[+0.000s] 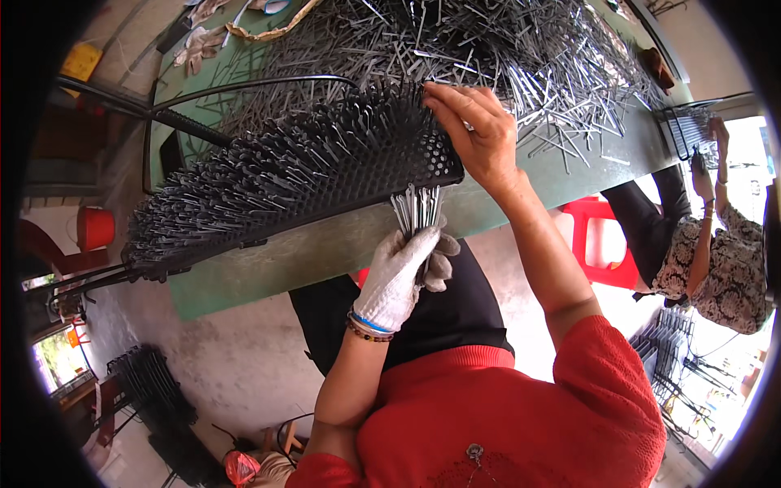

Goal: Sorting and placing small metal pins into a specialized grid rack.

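My left hand [400, 274], in a white work glove, grips a bundle of thin metal pins [416, 209] held upright just below the table edge. My bare right hand [478, 130] reaches up to the right end of a black perforated rack [293, 175] that is packed with pins standing in its holes. Its fingertips pinch at a pin on the rack's top right corner. The rack lies tilted across the green table [342, 244].
A large loose heap of metal pins [521, 49] covers the far side of the table. Another person [716, 244] in a patterned top works at the right beside a red stool [598, 240]. More black racks [150, 386] stand on the floor at lower left.
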Available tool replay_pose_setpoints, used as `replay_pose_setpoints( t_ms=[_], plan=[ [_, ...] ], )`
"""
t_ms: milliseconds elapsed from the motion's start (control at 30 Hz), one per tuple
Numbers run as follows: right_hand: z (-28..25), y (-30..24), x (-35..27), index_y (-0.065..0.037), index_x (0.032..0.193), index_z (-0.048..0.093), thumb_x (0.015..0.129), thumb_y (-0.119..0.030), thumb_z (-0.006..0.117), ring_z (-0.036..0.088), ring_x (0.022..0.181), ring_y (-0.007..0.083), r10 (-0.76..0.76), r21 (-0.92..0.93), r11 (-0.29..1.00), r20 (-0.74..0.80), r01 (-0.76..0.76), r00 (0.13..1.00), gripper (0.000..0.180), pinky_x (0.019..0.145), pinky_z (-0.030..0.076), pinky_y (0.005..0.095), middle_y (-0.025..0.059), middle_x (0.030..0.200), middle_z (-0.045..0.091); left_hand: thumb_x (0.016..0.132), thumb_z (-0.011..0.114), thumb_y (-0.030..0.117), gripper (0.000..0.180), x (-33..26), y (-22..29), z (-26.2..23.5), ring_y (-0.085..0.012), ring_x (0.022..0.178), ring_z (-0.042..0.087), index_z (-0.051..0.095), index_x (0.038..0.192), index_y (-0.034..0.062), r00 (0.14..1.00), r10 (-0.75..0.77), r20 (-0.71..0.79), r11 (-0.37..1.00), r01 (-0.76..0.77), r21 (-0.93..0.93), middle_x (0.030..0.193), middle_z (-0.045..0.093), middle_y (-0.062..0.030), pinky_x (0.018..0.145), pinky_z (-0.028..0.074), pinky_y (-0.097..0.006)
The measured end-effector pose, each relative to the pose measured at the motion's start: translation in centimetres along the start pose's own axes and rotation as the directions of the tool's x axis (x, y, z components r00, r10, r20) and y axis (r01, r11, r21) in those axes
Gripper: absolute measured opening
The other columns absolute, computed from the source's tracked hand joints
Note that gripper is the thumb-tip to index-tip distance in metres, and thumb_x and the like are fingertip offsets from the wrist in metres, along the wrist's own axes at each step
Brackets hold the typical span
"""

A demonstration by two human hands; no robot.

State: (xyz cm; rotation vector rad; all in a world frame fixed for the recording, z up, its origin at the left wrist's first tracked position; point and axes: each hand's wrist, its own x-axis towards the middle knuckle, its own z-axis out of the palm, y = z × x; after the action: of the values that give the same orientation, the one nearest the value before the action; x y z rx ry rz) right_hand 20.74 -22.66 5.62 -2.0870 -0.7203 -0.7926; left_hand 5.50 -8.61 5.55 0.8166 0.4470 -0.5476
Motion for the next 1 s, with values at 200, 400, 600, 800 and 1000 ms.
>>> replay_pose_setpoints(
  t_ms=[200,400,600,800,1000],
  plan=[
    [0.6,0.1,-0.3,-0.005,0.101,0.072,0.080,-0.003,0.071,0.065,0.079,0.0194,0.066,0.011,0.998,-0.064,-0.066,0.996,0.021,0.072,0.051,0.0283,0.0090,0.092,0.070,0.095,0.056,0.020,0.026,0.0,-0.1,-0.2,-0.0070,0.061,0.059,0.058,0.115,0.0038,1.000,0.018,-0.017,1.000,-0.018,0.006,0.085,0.065,-0.0070,0.047,0.043,-0.020],
    [0.2,-0.1,-0.2,-0.006,0.101,0.071,0.080,-0.005,0.071,0.064,0.081,0.0202,-0.048,-0.054,0.997,-0.017,0.047,0.999,0.021,0.071,0.050,0.0284,0.0079,0.094,0.070,0.095,0.056,0.019,0.026,-0.4,0.1,0.1,-0.0088,0.063,0.060,0.058,0.115,0.0033,1.000,0.003,0.002,1.000,-0.003,0.016,0.086,0.065,-0.0077,0.049,0.046,-0.021],
    [0.0,-0.6,0.1,-0.007,0.100,0.071,0.081,-0.006,0.071,0.063,0.082,0.0221,-0.064,-0.110,0.992,0.016,0.065,0.998,0.019,0.072,0.050,0.0302,0.0071,0.095,0.068,0.095,0.057,0.022,0.024,0.1,-0.2,-0.3,-0.0128,0.059,0.063,0.062,0.094,-0.0016,0.997,0.064,-0.051,0.998,-0.065,-0.011,0.075,0.066,-0.0088,0.052,0.052,-0.024],
    [-0.3,-1.3,0.6,-0.006,0.096,0.070,0.080,-0.005,0.070,0.061,0.082,0.0244,-0.090,-0.071,0.993,0.066,0.095,0.994,0.015,0.072,0.049,0.0329,0.0069,0.095,0.065,0.095,0.056,0.023,0.026,0.0,-0.6,-0.5,-0.0135,0.057,0.064,0.063,0.092,-0.0018,0.999,0.052,0.003,0.998,-0.052,0.029,0.070,0.066,-0.0081,0.055,0.054,-0.025],
    [-1.0,-1.4,1.3,-0.005,0.096,0.069,0.083,-0.007,0.067,0.059,0.079,0.0252,-0.132,-0.149,0.976,0.165,0.157,0.977,0.013,0.072,0.047,0.0332,0.0074,0.094,0.064,0.095,0.057,0.022,0.023,-0.1,-0.8,-0.4,-0.0140,0.065,0.066,0.061,0.097,-0.0006,0.998,0.053,-0.016,0.998,-0.053,-0.028,0.082,0.067,-0.0101,0.058,0.057,-0.027]
  ],
)
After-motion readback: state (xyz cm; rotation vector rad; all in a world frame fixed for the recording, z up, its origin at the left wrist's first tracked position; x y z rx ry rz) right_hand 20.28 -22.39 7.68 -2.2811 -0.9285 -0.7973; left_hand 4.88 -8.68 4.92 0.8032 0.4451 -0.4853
